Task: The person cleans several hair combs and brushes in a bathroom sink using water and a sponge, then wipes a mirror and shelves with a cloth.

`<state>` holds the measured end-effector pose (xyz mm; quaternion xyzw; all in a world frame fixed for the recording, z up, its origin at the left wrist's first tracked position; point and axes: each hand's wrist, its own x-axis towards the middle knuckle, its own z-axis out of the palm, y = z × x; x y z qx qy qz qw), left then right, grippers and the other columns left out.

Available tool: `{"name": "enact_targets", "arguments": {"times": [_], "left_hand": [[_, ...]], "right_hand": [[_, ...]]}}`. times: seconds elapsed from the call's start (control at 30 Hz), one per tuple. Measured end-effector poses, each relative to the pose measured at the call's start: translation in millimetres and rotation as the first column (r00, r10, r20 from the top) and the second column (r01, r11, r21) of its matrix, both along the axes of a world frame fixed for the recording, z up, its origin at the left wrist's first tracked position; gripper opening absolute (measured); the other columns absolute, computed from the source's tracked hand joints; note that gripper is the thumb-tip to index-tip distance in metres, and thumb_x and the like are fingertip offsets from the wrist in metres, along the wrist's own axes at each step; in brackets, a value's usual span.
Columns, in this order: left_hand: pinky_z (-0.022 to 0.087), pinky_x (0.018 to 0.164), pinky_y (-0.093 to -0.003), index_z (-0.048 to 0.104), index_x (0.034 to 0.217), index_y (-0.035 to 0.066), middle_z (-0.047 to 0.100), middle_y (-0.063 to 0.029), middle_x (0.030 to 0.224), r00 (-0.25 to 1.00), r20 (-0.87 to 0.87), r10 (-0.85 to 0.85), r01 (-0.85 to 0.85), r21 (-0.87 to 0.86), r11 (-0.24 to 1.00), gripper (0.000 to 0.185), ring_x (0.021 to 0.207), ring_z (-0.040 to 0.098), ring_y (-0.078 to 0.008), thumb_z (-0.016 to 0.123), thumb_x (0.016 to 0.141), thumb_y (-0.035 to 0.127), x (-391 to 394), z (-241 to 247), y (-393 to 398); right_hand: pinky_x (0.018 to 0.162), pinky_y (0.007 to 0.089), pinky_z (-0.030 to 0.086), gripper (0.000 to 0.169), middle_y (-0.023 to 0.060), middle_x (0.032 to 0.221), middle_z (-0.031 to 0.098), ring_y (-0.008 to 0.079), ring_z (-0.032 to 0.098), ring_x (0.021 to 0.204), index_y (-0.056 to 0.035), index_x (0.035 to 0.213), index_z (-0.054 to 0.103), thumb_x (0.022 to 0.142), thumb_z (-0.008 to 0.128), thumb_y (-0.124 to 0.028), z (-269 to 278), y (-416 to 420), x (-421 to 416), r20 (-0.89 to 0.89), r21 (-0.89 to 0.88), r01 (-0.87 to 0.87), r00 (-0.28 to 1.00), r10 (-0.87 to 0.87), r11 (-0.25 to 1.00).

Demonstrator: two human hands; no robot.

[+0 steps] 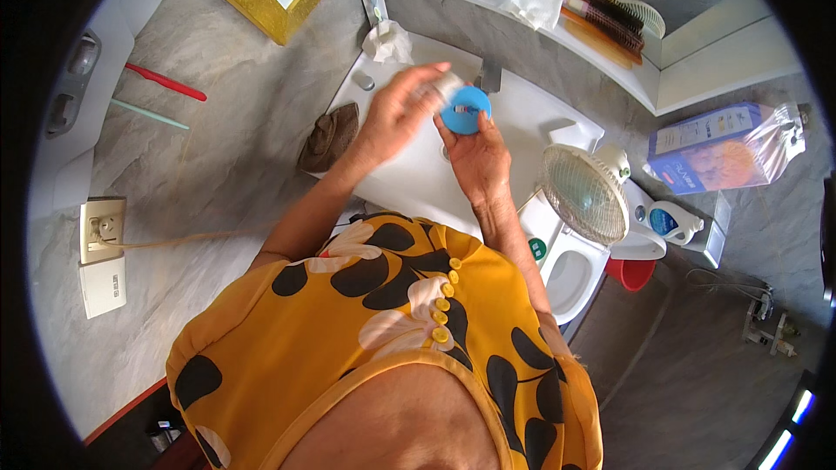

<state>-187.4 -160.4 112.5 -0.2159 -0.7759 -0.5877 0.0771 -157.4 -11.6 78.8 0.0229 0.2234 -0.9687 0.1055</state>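
Observation:
My left hand (396,108) is raised over the white washbasin (418,173), its fingers around a small pale thing (447,86) too blurred to name. Close beside it, my right hand (481,160) holds a round blue lid or shallow container (469,119) between thumb and fingers. A small dark and red marking shows at the middle of its blue face. The pale thing is right by the blue rim; whether they touch I cannot tell. Behind the hands stands a grey metal faucet (490,74). A brown cloth (332,138) hangs over the basin's left edge.
A crumpled tissue (388,43) and a packaged toothbrush (374,3) are at the back left. Hairbrushes (610,19) lie on the mirror shelf (659,88). Right of the basin are a fan (583,192), a toilet (573,277) and a white bottle (674,222). A cord (189,239) runs from the wall socket (103,227).

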Motion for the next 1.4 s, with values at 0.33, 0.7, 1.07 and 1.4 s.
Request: {"name": "enact_targets", "arguments": {"times": [0.33, 0.7, 1.07, 1.4], "left_hand": [[0.045, 0.076, -0.0341, 0.055, 0.118, 0.006, 0.059, -0.0085, 0.098, 0.987, -0.098, 0.126, -0.132, -0.057, 0.990, 0.030, 0.082, 0.058, -0.0212, 0.048, 0.090, 0.013, -0.1, 3.4, 33.5], [0.029, 0.105, -0.0315, 0.030, 0.139, -0.001, 0.034, -0.0203, 0.141, 0.993, -0.034, 0.116, -0.115, 0.047, 0.992, 0.054, 0.131, 0.034, -0.0243, 0.046, 0.096, 0.027, 52.6, 16.4, 70.9], [0.041, 0.059, -0.0169, 0.053, 0.120, 0.001, 0.064, -0.0066, 0.102, 0.974, 0.228, -0.001, -0.113, 0.488, 0.865, 0.030, 0.077, 0.053, -0.0033, 0.053, 0.093, 0.012, 53.8, 28.9, 57.9], [0.048, 0.075, -0.0228, 0.057, 0.112, -0.002, 0.066, -0.0089, 0.097, 0.982, 0.070, 0.177, -0.190, 0.321, 0.928, 0.028, 0.088, 0.060, -0.0104, 0.048, 0.095, 0.019, 30.0, 19.4, 31.3]], "right_hand": [[0.101, 0.0380, 0.038, 0.035, 0.0097, 0.124, 0.052, 0.0240, 0.051, 0.115, -0.0006, 0.126, 0.044, 0.095, 0.046, -0.014, 27.1, 9.4, 24.9, -0.203, 0.201, -0.005, 0.978, 0.046, 0.979], [0.099, 0.0452, 0.040, 0.059, 0.0236, 0.134, 0.041, 0.0417, 0.036, 0.127, 0.0032, 0.125, 0.046, 0.068, 0.047, 0.017, 14.0, 31.5, 23.1, -0.799, 0.533, 0.838, 0.543, 0.257, -0.114], [0.098, 0.0276, 0.034, 0.061, 0.0100, 0.139, 0.037, 0.0191, 0.040, 0.124, -0.0056, 0.143, 0.025, 0.088, 0.044, -0.023, 16.6, 40.3, 33.4, -0.399, 0.222, 0.001, 0.913, 0.090, 0.975], [0.098, 0.0442, 0.044, 0.040, 0.0150, 0.121, 0.051, 0.0275, 0.054, 0.110, -0.0012, 0.130, 0.038, 0.097, 0.038, -0.023, 16.8, 29.5, 43.3, -0.163, 0.043, -0.119, 0.979, 0.125, 0.992]]}}
